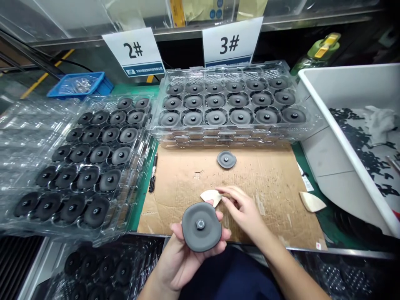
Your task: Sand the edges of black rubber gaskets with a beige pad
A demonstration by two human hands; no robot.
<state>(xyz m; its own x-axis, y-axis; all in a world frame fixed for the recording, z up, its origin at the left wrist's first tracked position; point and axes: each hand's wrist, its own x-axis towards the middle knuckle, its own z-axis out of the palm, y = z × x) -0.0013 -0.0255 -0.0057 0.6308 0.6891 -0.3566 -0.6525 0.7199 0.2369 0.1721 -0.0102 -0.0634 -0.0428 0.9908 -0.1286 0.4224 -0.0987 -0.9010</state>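
My left hand (183, 260) is closed around the edge of a dark grey rounded disc (208, 239) with a small raised stub at its centre, its face turned up toward me. Between the fingertips of my right hand (243, 210) is a cream wedge-shaped pad (210, 195), just beyond the held disc. A gap shows between the right fingers and the disc. Another disc of the same kind (229, 161) lies on the cardboard sheet (178, 175), farther from me. To the right, a second cream wedge (311, 202) rests at the cardboard's edge.
Clear trays (225, 130) of discs are stacked at the back, and another disc-filled tray (126, 200) stands at left. A white bin (336, 154) with small black pieces is on the right. A pen (154, 166) and a blue basket (103, 85) lie left; signs hang behind.
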